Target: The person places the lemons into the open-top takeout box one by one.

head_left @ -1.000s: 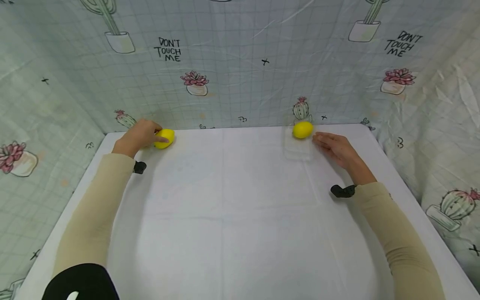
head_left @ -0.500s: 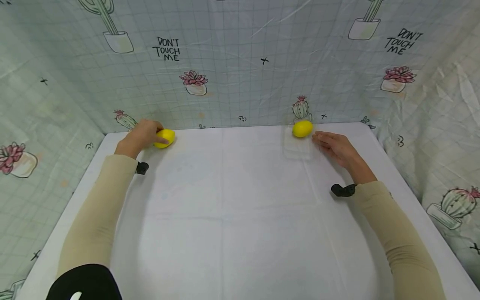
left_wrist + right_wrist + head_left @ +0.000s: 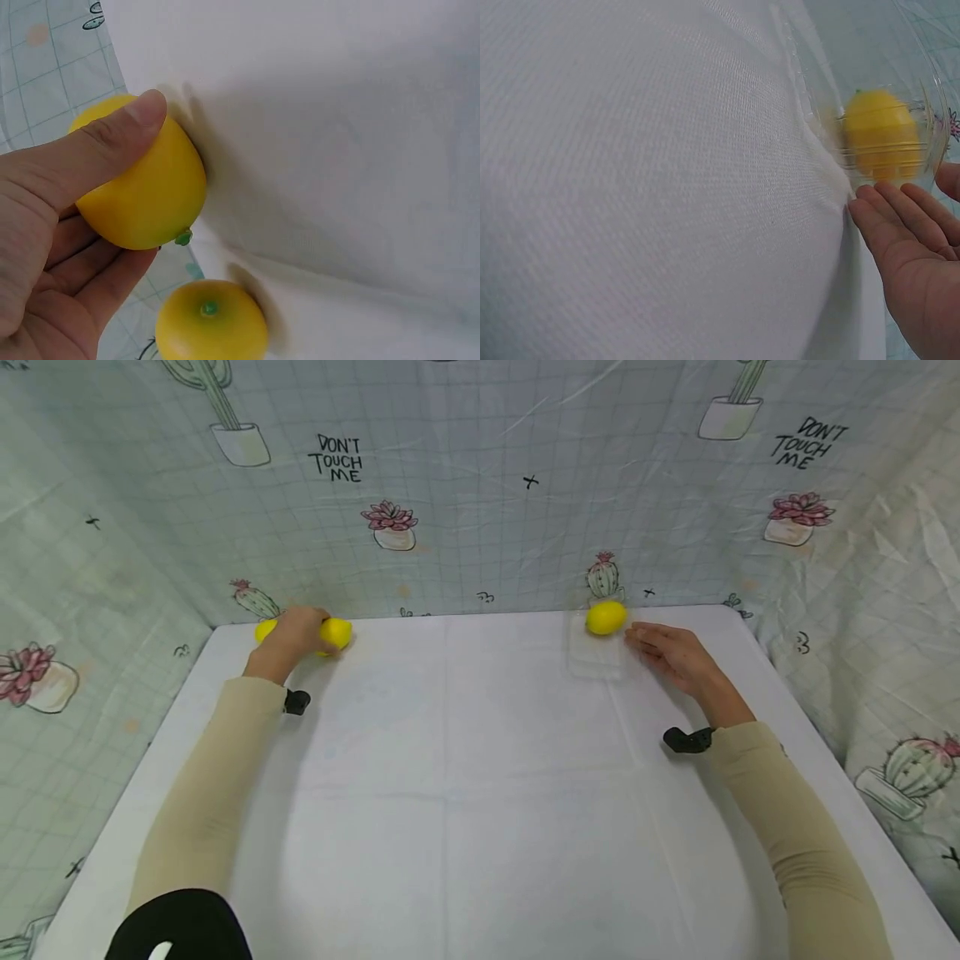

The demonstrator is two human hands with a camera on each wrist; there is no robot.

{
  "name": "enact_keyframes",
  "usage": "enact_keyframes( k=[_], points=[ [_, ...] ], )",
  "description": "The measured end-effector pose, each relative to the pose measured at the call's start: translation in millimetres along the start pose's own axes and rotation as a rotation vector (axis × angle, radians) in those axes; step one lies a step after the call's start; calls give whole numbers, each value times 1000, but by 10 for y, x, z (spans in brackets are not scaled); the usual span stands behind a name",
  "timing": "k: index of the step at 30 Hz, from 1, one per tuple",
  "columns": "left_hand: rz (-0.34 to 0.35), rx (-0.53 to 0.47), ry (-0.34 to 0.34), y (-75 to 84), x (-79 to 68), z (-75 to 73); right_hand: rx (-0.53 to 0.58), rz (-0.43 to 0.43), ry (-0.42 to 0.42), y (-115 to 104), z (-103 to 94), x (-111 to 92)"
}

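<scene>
My left hand (image 3: 288,643) is at the far left of the table, its thumb curled over a lemon (image 3: 161,184) with fingers behind it. That lemon has a green stem tip and also shows right of the hand in the head view. A second lemon (image 3: 214,326) lies on the hand's other side, partly visible in the head view. At the back right, a third lemon (image 3: 605,618) sits inside a clear plastic container (image 3: 596,668). My right hand (image 3: 671,656) rests beside the container's right end, fingers fairly straight, fingertips close to its wall; contact is hard to tell.
A white cloth (image 3: 450,760) covers the table. Patterned fabric (image 3: 465,485) hangs behind the far edge and along both sides. A dark rounded shape (image 3: 180,922) blocks part of the lower left.
My left hand has shifted slightly right over its lemon, and the second lemon now shows to its left. My right hand and the container stay put.
</scene>
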State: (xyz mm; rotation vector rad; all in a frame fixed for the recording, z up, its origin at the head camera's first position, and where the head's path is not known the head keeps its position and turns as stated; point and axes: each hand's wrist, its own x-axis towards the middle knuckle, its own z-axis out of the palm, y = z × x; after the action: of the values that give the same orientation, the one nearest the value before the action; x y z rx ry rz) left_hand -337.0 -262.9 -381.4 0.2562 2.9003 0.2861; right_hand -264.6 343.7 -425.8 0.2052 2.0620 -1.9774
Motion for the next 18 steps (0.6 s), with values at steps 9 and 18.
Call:
enact_keyframes(
  k=[9,18],
  points=[
    [51,-47,88,61,-93,80,32,0,-5,-14,10,-8],
    [123,-137,135,386,-244,106,24,-9,-17,-25,-1,-13]
  ],
)
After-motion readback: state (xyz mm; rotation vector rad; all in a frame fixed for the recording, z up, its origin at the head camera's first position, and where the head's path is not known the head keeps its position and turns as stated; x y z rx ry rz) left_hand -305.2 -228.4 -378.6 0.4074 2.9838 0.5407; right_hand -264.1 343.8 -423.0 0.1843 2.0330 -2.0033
